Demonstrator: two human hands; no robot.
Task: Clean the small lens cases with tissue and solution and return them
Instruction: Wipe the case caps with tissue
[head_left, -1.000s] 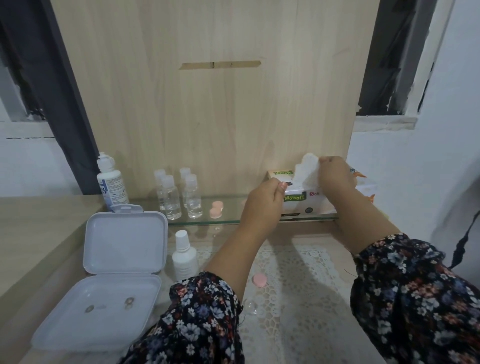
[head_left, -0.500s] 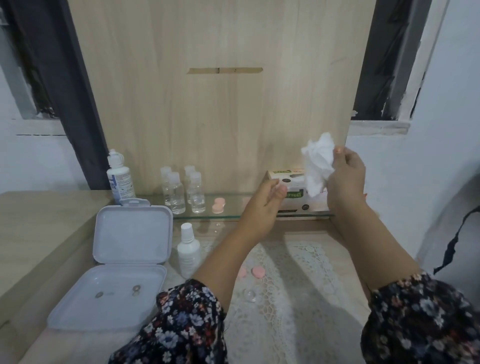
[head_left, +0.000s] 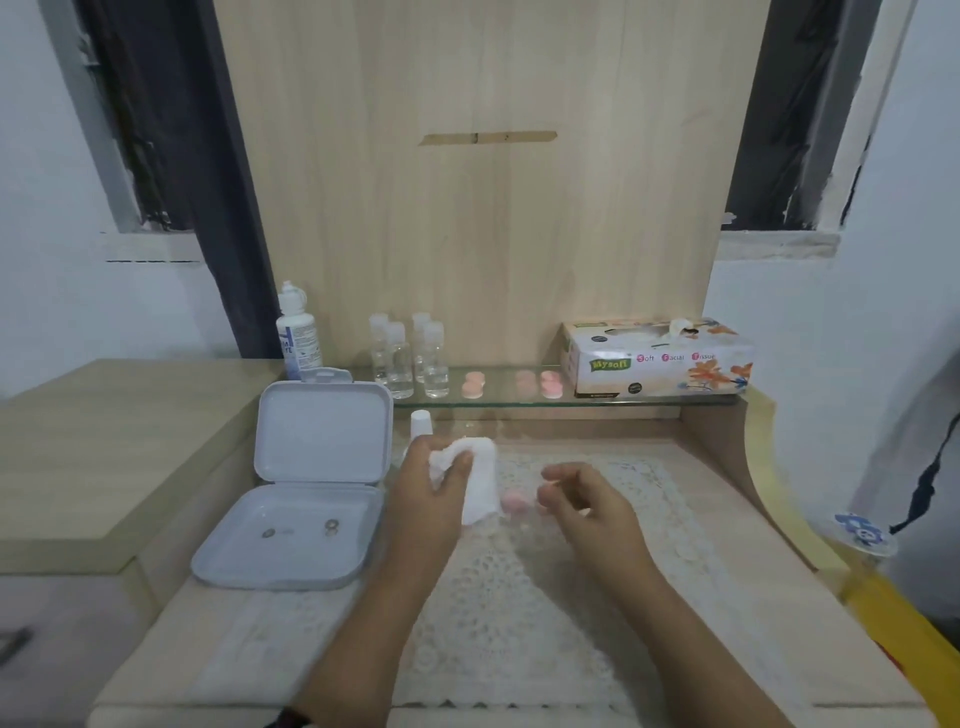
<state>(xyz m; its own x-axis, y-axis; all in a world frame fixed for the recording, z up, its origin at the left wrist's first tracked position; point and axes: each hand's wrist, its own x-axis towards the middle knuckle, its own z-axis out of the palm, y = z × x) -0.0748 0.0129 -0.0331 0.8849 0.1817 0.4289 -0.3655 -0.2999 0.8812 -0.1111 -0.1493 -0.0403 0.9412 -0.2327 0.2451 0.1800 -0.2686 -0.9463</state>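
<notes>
My left hand (head_left: 436, 493) grips a crumpled white tissue (head_left: 478, 483) over the lace mat (head_left: 519, 597). My right hand (head_left: 587, 499) hovers just right of it with loosely curled fingers, and I see nothing held in it. A small pink lens case piece (head_left: 513, 500) lies on the mat between the hands; a second pink one shows blurred under my right thumb. More pink lens cases (head_left: 472, 385) sit on the glass shelf (head_left: 665, 401). A small white-capped bottle (head_left: 421, 422) stands behind my left hand, mostly hidden.
A tissue box (head_left: 657, 358) stands on the shelf at the right, several clear bottles (head_left: 400, 358) and a tall solution bottle (head_left: 296, 338) at the left. An open white hinged box (head_left: 311, 483) lies left of the mat. A wooden panel rises behind.
The tissue has come out of the box and passed from my right hand to my left. Both hands have dropped from the shelf to the mat, and my view has tilted down.
</notes>
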